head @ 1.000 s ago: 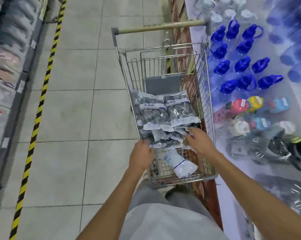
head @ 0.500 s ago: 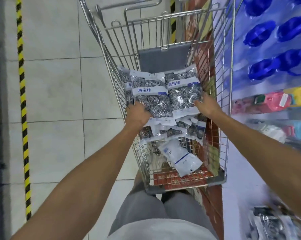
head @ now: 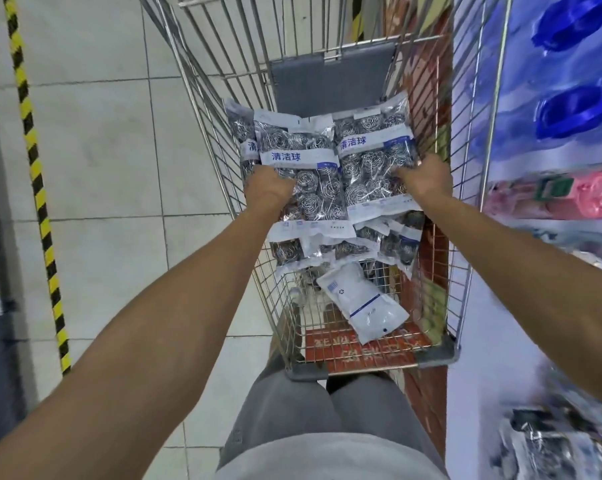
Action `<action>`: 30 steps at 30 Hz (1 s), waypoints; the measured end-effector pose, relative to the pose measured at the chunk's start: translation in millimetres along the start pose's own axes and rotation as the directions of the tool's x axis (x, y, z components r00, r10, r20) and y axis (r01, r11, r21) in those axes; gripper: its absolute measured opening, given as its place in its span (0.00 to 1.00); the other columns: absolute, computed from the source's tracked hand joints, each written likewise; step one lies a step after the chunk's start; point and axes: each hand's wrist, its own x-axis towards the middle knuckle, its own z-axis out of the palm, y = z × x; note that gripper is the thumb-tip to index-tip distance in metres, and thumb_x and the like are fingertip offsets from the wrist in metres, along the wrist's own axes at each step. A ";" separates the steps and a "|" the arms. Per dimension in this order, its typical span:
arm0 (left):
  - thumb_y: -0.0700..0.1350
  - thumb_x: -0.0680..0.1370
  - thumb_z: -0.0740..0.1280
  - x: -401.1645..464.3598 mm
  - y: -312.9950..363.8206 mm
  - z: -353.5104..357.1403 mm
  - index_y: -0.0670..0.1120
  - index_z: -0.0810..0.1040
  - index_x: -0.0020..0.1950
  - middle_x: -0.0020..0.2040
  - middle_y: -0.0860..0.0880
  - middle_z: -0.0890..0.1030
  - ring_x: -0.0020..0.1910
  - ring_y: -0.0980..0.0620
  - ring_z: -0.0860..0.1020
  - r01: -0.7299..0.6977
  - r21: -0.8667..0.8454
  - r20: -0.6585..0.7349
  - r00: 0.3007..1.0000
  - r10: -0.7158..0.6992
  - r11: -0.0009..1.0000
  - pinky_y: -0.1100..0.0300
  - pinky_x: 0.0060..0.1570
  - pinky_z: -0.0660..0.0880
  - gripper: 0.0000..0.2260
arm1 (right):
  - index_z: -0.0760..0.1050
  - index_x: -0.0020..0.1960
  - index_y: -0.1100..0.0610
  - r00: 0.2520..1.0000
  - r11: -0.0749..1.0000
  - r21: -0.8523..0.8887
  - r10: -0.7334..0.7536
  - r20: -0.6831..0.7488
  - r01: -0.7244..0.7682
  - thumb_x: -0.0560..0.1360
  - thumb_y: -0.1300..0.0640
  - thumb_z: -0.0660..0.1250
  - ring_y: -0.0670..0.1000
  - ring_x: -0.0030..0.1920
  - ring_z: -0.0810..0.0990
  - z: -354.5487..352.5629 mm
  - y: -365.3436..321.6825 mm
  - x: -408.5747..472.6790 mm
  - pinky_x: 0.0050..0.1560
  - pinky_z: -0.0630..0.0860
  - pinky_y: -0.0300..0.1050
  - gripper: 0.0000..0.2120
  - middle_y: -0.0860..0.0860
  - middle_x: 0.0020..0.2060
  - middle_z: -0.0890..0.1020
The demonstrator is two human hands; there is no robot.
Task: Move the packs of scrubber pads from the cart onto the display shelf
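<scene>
so both hands went from fishing at the near edge of the pile to clamping the top packs; left hand [head: 266, 188] grips the left pack [head: 303, 174], right hand [head: 426, 178] the right pack [head: 372, 157], both packs in the cart [head: 368, 367]; lift's next i'd guess.

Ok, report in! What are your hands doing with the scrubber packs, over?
Left hand grips left pack. Right hand grips right pack. Both packs inside cart; more packs beneath. Nothing blocking.
</scene>
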 end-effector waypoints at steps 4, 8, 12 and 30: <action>0.49 0.79 0.74 -8.9 10.7 -8.7 0.43 0.79 0.55 0.52 0.44 0.83 0.45 0.49 0.83 0.005 -0.115 0.086 0.996 0.005 0.993 0.52 0.47 0.84 0.11 | 0.72 0.69 0.61 0.989 0.983 0.163 0.062 0.135 -0.084 0.60 0.27 0.77 0.58 0.59 0.80 -2.0 -1.1 11.4 0.62 0.78 0.57 0.51 0.56 0.61 0.80; 0.49 0.75 0.77 -6.6 11.1 -11.2 0.41 0.76 0.66 0.60 0.47 0.81 0.59 0.45 0.79 0.033 -0.221 0.171 0.985 0.006 0.975 0.47 0.65 0.76 0.23 | 0.65 0.78 0.58 0.960 0.972 0.193 0.080 0.269 -0.135 0.63 0.32 0.78 0.63 0.75 0.68 -7.1 -11.7 12.2 0.75 0.65 0.62 0.52 0.59 0.75 0.70; 0.45 0.75 0.77 -15.8 9.7 -9.2 0.48 0.63 0.80 0.69 0.49 0.75 0.65 0.47 0.75 0.014 -0.354 0.264 0.961 0.086 0.935 0.47 0.68 0.71 0.37 | 0.58 0.81 0.56 0.938 0.954 0.240 0.095 0.332 -0.181 0.70 0.44 0.79 0.61 0.76 0.66 -10.9 -13.0 10.5 0.77 0.63 0.59 0.49 0.57 0.78 0.66; 0.37 0.75 0.75 -166.8 -94.1 -64.1 0.46 0.77 0.65 0.42 0.45 0.87 0.29 0.52 0.79 0.145 -0.585 0.303 0.952 0.049 0.798 0.58 0.30 0.75 0.20 | 0.66 0.76 0.52 0.946 0.786 0.609 -0.113 0.303 -0.101 0.62 0.55 0.82 0.54 0.60 0.78 -47.2 65.8 -170.7 0.63 0.73 0.55 0.46 0.49 0.61 0.80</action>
